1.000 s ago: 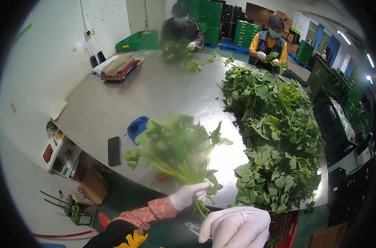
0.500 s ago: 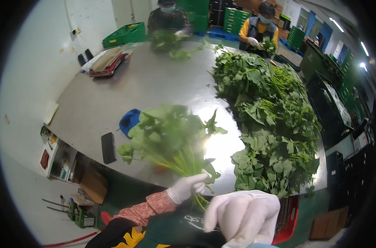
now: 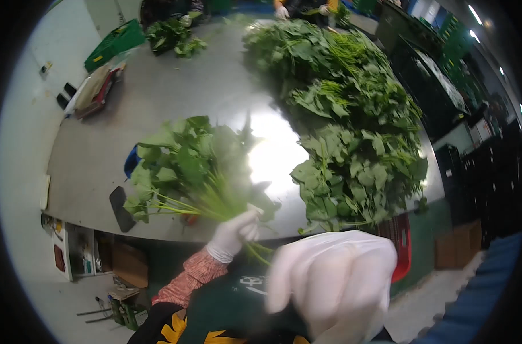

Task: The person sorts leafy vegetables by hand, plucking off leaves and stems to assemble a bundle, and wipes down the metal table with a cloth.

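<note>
My left hand [image 3: 233,236], in a white glove, is closed round the stems of a bunch of leafy greens [image 3: 183,157]. The leaves fan out up and to the left above the table, partly blurred, and cut stem ends stick out below the fist. My right hand [image 3: 338,281], also white-gloved, is raised close to the camera and looks large. Its thumb stands apart from the bent fingers, and no object shows in it. Beyond it, a long heap of the same greens [image 3: 353,160] covers the right side of the metal table [image 3: 215,86].
A dark phone [image 3: 121,209] and a blue item [image 3: 132,162] lie left of the bunch. Papers on a red-edged item [image 3: 97,94] and a green crate [image 3: 115,45] are farther back. Two people stand at the far edge with greens. A red crate [image 3: 403,246] is below the table's right front.
The view has tilted down and shifted right, so the table sits higher and farther left. My left hand still grips the greens; my right hand stays raised near the camera.
</note>
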`<state>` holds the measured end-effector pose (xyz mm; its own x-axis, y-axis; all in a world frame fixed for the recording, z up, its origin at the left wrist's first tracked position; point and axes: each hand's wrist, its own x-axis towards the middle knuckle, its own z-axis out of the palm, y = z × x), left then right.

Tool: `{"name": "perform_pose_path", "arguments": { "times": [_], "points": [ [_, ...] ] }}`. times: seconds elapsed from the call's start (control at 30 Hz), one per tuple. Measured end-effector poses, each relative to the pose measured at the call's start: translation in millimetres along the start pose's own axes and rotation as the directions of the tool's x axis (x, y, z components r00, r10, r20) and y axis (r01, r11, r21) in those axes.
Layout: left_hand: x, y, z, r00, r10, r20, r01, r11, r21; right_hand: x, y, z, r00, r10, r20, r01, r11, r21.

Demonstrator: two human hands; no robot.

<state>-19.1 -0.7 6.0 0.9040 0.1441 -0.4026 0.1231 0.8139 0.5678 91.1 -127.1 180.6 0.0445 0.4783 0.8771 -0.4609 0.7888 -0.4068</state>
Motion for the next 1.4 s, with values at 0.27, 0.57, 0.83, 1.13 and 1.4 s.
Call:
{"name": "perform_pose_path", "arguments": {
  "times": [0.27, 0.57, 0.83, 1.13, 1.4],
  "points": [
    [3, 2, -1, 0.995, 0.096, -0.022, -0.096, 0.995, 0.028, -95, 9, -9, 0.673, 0.468, -0.573, -0.688, 0.680, -0.252],
    [6, -6, 3, 0.986, 0.130, -0.104, -0.114, 0.983, 0.145, -183, -42, -31, 0.214, 0.180, -0.960, -0.942, 0.297, -0.154],
    [1, -13, 14, 0.985, 0.155, -0.068, -0.138, 0.968, 0.209, -236, -2, -155, 0.616, -0.115, -0.779, -0.601, -0.709, -0.370],
    [3, -12, 13, 0.981, 0.143, -0.135, -0.115, 0.975, 0.191, -249, 34, -63, 0.684, 0.453, -0.571, -0.336, -0.500, -0.798],
    [11, -8, 10, 0.982, 0.142, -0.122, -0.118, 0.975, 0.189, -318, -85, 22, 0.218, 0.112, -0.969, -0.363, -0.913, -0.187]
  ]
}}
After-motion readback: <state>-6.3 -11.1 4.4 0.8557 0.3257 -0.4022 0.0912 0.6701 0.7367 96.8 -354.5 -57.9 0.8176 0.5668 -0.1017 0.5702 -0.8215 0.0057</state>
